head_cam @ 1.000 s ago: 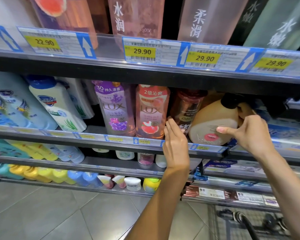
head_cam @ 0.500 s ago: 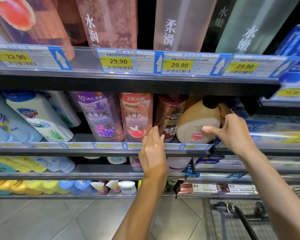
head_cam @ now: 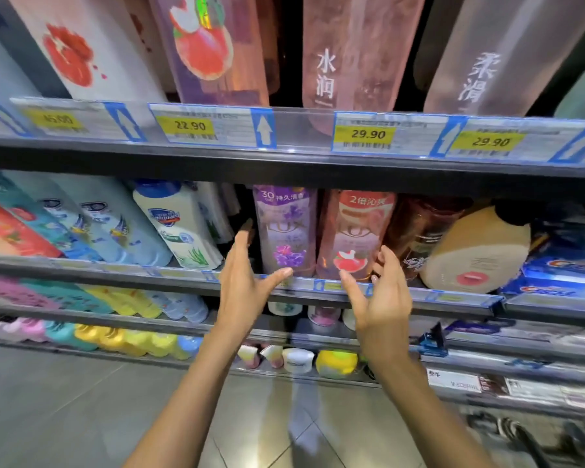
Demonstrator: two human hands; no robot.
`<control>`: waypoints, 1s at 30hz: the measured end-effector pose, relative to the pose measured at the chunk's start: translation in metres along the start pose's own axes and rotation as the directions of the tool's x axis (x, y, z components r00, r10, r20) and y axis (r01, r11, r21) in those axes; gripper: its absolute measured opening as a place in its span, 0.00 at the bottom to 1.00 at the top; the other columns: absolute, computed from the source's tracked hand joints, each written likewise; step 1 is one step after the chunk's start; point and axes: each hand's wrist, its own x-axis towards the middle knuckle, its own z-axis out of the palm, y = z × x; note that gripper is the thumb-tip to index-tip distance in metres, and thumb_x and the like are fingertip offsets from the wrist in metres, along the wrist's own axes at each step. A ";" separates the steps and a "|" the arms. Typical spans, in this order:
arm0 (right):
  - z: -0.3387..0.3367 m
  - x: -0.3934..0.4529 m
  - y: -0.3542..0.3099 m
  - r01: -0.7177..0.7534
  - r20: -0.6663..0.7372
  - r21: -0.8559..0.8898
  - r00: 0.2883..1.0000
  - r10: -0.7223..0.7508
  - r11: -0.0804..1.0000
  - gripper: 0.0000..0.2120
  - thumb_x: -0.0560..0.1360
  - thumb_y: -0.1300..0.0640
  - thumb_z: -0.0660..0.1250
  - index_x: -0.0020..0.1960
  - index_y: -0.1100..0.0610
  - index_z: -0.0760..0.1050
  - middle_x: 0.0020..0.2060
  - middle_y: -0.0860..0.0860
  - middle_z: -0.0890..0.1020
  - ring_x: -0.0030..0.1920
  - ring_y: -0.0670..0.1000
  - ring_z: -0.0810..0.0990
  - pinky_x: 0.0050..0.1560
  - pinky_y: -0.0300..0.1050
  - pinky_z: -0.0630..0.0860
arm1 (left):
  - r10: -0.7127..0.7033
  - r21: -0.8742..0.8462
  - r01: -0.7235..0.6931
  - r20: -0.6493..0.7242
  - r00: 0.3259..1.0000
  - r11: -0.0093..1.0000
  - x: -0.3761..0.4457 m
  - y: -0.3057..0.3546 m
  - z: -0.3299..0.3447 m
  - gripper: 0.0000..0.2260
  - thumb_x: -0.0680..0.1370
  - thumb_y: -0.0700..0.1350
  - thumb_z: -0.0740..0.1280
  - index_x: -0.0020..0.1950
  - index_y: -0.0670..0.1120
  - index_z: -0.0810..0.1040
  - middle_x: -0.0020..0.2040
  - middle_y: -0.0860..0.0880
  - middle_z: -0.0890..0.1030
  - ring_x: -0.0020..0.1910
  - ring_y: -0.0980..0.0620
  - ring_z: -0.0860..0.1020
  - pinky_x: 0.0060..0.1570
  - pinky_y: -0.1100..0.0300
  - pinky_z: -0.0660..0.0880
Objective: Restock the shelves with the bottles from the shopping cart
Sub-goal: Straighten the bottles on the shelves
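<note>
Supermarket shelving fills the view, tier upon tier of toiletries above a grey tiled floor. Along the front edge of the upper shelf runs a clear strip of price tags, yellow patches reading 22.90 and 29.90, with tall pouches standing behind it.

On the middle shelf, a purple bottle and a pink bottle stand upright side by side at the front edge, touching or nearly so. Just beside the pink one on its right stands a dark brown bottle, and next to that a round tan bottle with a black cap leans against it. Toward the left end of the same shelf a white bottle with a blue cap tilts among pale blue ones. Blue toothpaste boxes are stacked at the right end.

The person's left hand is raised at the front edge of the middle shelf, just left of the purple bottle, its fingers straight and spread, thumb reaching toward the bottle's base; it grips nothing. The right hand hangs before the pink and brown bottles, fingers loosely bent and parted, holding nothing; whether they touch the bottles I cannot tell.

Lower shelves carry yellow, blue and pink bottles. At the bottom right corner a blurred piece of the shopping cart shows.
</note>
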 end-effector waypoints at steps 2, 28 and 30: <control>0.012 0.005 0.000 -0.011 -0.069 -0.132 0.998 0.002 0.991 0.32 0.76 0.53 0.70 0.73 0.65 0.62 0.66 0.59 0.72 0.64 0.59 0.73 0.63 0.49 0.67 | 0.029 -0.050 -0.027 0.030 0.999 0.998 0.012 -0.002 0.002 0.22 0.68 0.47 0.78 0.52 0.47 0.67 0.54 0.48 0.79 0.53 0.47 0.77 0.49 0.62 0.70; 0.037 0.006 -0.003 0.037 -0.252 -0.135 0.965 -0.071 0.990 0.29 0.73 0.61 0.73 0.67 0.72 0.67 0.56 0.66 0.74 0.47 0.47 0.70 0.52 0.49 0.77 | -0.083 -0.102 0.094 0.110 0.990 0.990 0.041 -0.015 0.006 0.19 0.68 0.48 0.78 0.48 0.37 0.75 0.45 0.42 0.79 0.44 0.48 0.77 0.52 0.45 0.76; 0.038 0.005 -0.005 0.044 -0.257 -0.140 0.963 -0.079 0.989 0.28 0.72 0.60 0.73 0.66 0.72 0.68 0.53 0.66 0.74 0.45 0.44 0.68 0.49 0.52 0.78 | -0.099 -0.055 0.104 0.084 0.992 0.993 0.042 -0.015 0.006 0.20 0.67 0.49 0.78 0.36 0.43 0.67 0.37 0.46 0.74 0.37 0.53 0.70 0.49 0.45 0.77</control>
